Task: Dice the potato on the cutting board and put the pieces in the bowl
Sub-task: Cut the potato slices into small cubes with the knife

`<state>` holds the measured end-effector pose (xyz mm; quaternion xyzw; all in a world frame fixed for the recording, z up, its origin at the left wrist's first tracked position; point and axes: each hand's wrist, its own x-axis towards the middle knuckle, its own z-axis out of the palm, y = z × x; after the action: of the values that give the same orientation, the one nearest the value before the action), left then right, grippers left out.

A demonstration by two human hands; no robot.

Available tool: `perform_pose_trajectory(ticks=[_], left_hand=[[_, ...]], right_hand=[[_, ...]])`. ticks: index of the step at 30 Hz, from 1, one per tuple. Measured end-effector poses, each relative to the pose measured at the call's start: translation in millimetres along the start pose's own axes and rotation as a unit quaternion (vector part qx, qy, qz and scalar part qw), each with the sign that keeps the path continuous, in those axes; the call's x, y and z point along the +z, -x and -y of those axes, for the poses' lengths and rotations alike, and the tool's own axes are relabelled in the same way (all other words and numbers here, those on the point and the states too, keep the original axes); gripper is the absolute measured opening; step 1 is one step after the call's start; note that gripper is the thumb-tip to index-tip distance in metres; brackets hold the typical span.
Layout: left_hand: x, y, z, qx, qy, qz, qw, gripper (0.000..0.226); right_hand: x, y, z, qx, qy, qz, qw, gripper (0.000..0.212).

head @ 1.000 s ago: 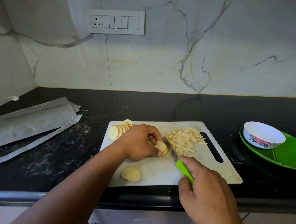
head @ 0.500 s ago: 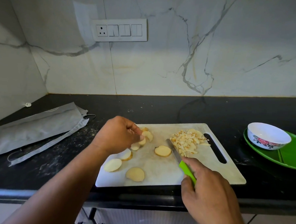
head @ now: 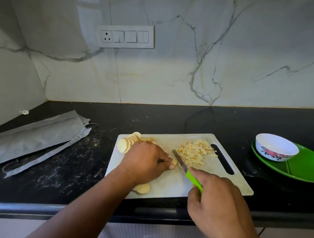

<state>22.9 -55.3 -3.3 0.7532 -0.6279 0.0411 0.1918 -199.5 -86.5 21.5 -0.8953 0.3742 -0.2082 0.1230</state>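
A white cutting board (head: 222, 180) lies on the black counter. A pile of diced potato (head: 193, 152) sits at its far right, and a fanned stack of potato slices (head: 126, 142) at its far left corner. My left hand (head: 145, 162) holds a few potato slices (head: 174, 162) down on the board's middle, fingers curled over them. My right hand (head: 219, 207) grips a green-handled knife (head: 182, 165), its blade just right of those slices. One loose slice (head: 142, 187) lies near the front edge. The white floral bowl (head: 276, 149) stands to the right, with nothing visible inside.
The bowl sits on a green plate (head: 306, 168) at the right edge. A grey pouch (head: 33, 139) lies on the counter at left. The marble wall with a switch panel (head: 126, 36) rises behind. The counter's front edge runs just below the board.
My left hand reached to the slice stack at the board's left, then came back to the middle with slices held by the blade. The right hand and knife stayed put. The view shifted.
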Motion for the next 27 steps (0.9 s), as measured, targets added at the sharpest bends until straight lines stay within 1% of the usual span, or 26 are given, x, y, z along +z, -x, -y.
perform_pose_trajectory(ticks=[3,11,15,17,20,22,25,27], left_hand=[[2,1,-2,-0.002,0.002,-0.027,1.000,0.032],[5,2,-3,-0.039,0.042,-0.027,0.998,0.030],[5,1,-5,-0.053,0.048,-0.024,0.997,0.031],[6,1,-3,-0.059,0.063,-0.022,0.996,0.030],[7,3,1,-0.070,0.097,-0.027,0.992,0.027],[6,5,2,-0.065,0.091,-0.024,0.993,0.026],[3,8,4,-0.066,0.086,-0.014,0.994,0.019],[3,9,5,-0.071,0.090,-0.010,0.993,0.018]], right_hand=[[0,-2,3,-0.004,0.036,0.010,0.999,0.051],[-1,1,14,-0.012,0.085,0.030,0.996,0.049],[-12,16,15,0.001,0.085,0.072,0.994,0.056],[-21,26,16,0.002,0.094,0.086,0.992,0.056],[-33,30,19,0.006,0.094,0.081,0.992,0.052],[-32,23,21,0.001,0.094,0.068,0.993,0.055],[-16,8,24,-0.004,0.109,0.048,0.993,0.050],[-6,4,26,-0.005,0.100,0.054,0.993,0.047]])
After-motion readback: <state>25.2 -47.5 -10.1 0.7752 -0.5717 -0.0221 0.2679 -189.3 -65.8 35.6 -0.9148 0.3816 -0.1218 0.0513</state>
